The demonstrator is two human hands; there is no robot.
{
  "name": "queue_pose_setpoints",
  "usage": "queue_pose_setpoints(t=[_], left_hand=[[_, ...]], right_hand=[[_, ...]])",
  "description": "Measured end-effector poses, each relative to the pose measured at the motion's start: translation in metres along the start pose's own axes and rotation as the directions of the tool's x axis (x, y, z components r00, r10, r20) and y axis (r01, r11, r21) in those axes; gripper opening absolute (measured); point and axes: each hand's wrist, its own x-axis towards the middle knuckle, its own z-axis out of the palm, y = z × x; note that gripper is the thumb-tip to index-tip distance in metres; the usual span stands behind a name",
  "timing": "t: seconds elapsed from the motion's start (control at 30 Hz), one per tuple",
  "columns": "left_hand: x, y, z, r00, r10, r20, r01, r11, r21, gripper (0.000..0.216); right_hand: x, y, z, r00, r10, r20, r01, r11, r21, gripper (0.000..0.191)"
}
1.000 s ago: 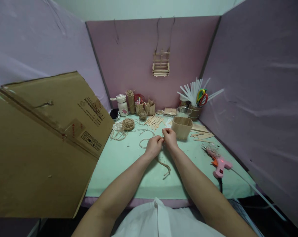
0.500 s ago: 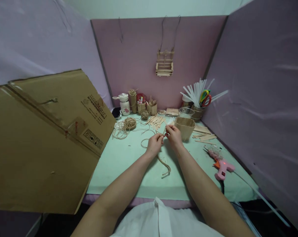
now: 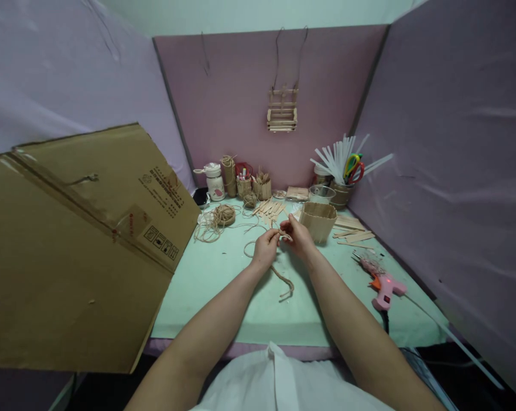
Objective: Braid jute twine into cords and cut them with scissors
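Note:
Both hands meet over the middle of the mint-green table top [image 3: 215, 285]. My left hand [image 3: 265, 249] is closed, pinching a length of tan jute twine [image 3: 282, 281] whose braided tail trails toward me on the table. My right hand [image 3: 298, 235] is closed too, its fingertips gripping the same twine right beside the left. A small box of wooden craft sticks [image 3: 318, 220] stands just behind my right hand. A twine ball [image 3: 224, 214] with loose loops lies to the left.
A big cardboard sheet [image 3: 73, 245] leans over the table's left side. A pink glue gun [image 3: 384, 285] lies at the right with its cord. Loose craft sticks [image 3: 353, 231], a cup of white sticks and scissors [image 3: 342, 171], and small jars [image 3: 215, 182] line the back.
My hands shifted slightly while working the twine between the fingertips; the twine's tail on the table moved a little. The view swayed slightly.

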Motion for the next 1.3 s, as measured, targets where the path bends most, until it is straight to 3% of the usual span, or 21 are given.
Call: queue_pose_setpoints(t=[0.07,0.17,0.3,0.53,0.93,1.03,1.2,1.3], left_hand=[[0.001,-0.002,0.001,1.000,0.001,0.013,-0.001,1.000,-0.008,0.017],[0.003,-0.004,0.001,1.000,-0.010,0.030,0.010,1.000,0.008,0.016],[0.004,-0.004,-0.001,1.000,-0.019,0.022,0.019,0.999,0.037,0.017],[-0.001,-0.007,0.005,0.991,-0.011,0.130,0.011,1.000,-0.003,0.020],[-0.007,0.005,0.007,0.980,0.020,0.199,-0.011,0.999,-0.044,0.020],[-0.008,0.004,0.010,0.976,0.003,0.218,0.006,0.999,-0.039,0.019],[-0.002,-0.001,0.009,0.992,-0.039,0.121,0.055,0.989,-0.139,0.018],[0.006,-0.008,0.003,0.992,-0.122,-0.012,0.117,0.975,-0.191,0.019]], right_hand=[[-0.003,0.000,0.001,0.995,0.058,0.076,-0.053,0.997,-0.058,0.044],[-0.009,-0.002,0.003,0.984,0.042,0.171,-0.026,0.995,-0.093,0.035],[-0.012,-0.002,0.003,0.982,-0.005,0.188,0.016,0.998,-0.056,0.036],[0.005,0.008,-0.008,0.998,-0.058,-0.006,0.058,0.998,0.021,0.039],[0.012,0.011,-0.011,0.980,-0.081,-0.183,0.084,0.996,0.007,0.031],[0.014,0.014,-0.013,0.981,-0.073,-0.178,0.069,0.997,-0.028,0.032],[0.014,0.021,-0.012,0.998,-0.015,-0.065,0.003,0.984,-0.179,0.033],[0.012,0.020,-0.011,0.961,-0.262,-0.089,0.198,0.876,-0.440,0.022]])
